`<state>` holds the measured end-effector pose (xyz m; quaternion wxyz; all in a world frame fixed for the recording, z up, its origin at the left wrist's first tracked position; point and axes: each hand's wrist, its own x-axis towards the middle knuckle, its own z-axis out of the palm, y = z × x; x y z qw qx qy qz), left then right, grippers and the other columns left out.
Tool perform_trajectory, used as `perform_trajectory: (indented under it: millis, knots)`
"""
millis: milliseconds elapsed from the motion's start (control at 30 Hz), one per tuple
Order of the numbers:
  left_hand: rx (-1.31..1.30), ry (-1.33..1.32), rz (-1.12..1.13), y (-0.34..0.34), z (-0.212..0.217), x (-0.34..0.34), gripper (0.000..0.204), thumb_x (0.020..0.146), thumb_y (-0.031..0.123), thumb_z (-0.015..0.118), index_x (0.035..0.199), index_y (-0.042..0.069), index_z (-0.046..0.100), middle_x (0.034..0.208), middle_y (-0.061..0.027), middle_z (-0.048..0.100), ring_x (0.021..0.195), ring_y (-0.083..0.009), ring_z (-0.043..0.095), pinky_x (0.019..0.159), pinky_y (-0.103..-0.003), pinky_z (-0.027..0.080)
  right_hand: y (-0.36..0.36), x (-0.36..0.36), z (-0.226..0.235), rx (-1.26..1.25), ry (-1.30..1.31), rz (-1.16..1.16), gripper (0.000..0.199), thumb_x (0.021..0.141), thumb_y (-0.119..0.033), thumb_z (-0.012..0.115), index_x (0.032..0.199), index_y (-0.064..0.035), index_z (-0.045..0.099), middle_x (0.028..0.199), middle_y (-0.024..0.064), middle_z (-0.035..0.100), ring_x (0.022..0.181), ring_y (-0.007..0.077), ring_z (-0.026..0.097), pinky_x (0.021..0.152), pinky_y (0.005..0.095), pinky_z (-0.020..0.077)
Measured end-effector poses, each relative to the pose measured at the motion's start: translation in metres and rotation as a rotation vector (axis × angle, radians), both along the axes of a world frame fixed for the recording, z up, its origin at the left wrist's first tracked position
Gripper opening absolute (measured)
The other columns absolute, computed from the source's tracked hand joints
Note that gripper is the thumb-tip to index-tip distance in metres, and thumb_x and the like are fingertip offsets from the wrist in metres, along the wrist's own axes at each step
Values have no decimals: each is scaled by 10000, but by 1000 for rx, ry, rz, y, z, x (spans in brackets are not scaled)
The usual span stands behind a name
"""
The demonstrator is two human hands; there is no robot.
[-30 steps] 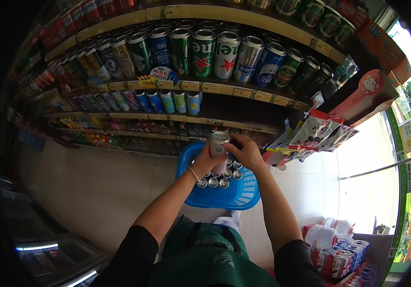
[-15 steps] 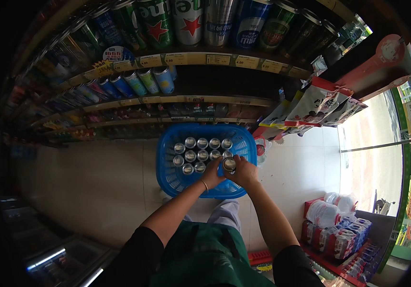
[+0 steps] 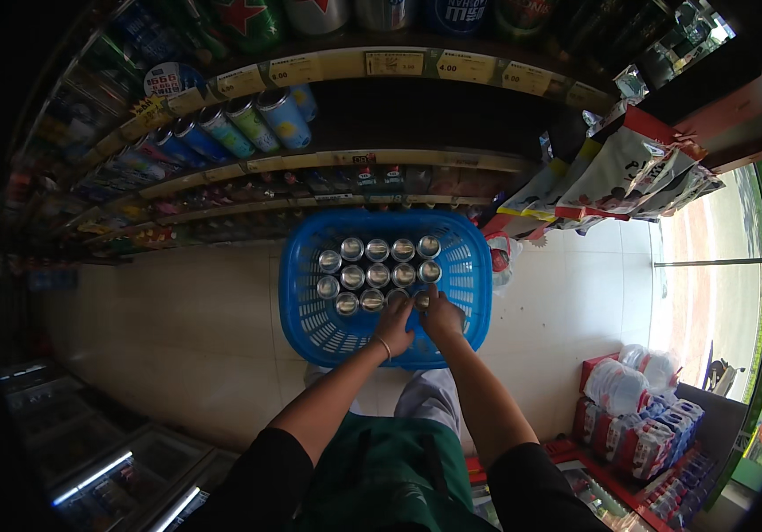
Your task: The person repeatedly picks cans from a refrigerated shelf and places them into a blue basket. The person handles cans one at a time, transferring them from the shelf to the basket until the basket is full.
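Both hands, left hand (image 3: 394, 324) and right hand (image 3: 441, 315), are pinching a can (image 3: 420, 300) into the blue basket's (image 3: 310, 319) near edge; tilting risks toppling neighbouring cans (image 3: 372, 275).

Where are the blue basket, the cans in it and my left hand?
Basket (image 3: 305, 306), head view, on its left wall.
Cans (image 3: 378, 276), head view, on a middle can's top.
Left hand (image 3: 395, 324), head view, on its back.

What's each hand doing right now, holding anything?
Left hand: in the blue basket, fingers on the cans; grip cannot be told.
Right hand: on a can beside it; grip cannot be told.
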<state>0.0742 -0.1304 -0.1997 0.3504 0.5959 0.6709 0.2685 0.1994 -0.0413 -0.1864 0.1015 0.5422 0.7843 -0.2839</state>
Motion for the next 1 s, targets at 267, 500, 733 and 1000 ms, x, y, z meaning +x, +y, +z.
perform_trajectory:
  millis: [267,500,733,1000]
  knots:
    - [-125,-150,72,8,40,-30,731,794,104,686,1436,55,342,1431,-205,399,1316,-372,405,1034,-438,407,23,-42,96,15,-97,58,571,809,-416,651,1232,-68,490,1047,174,649,918,350,670,722,450,541]
    - [164,-405,430,48,106,-144,528,924,101,602,1411,121,401,1410,-114,452,1288,-282,455,945,-411,489,92,-176,214,298,263,148,744,783,-573,645,1339,-110,470,1022,194,673,893,362,677,716,449,553]
    - [250,-476,563,72,168,-245,553,910,154,626,1413,99,402,1381,-135,486,1308,-297,433,903,-368,494,148,-315,251,419,203,182,816,727,-723,605,1216,-70,590,1009,144,688,923,283,683,748,389,556]
    - [241,-469,595,52,174,-279,556,902,175,640,1400,89,410,1371,-143,493,1252,-296,483,908,-368,488,143,-340,258,419,173,208,716,782,-621,608,1273,-104,550,1135,115,660,934,265,675,731,388,552]
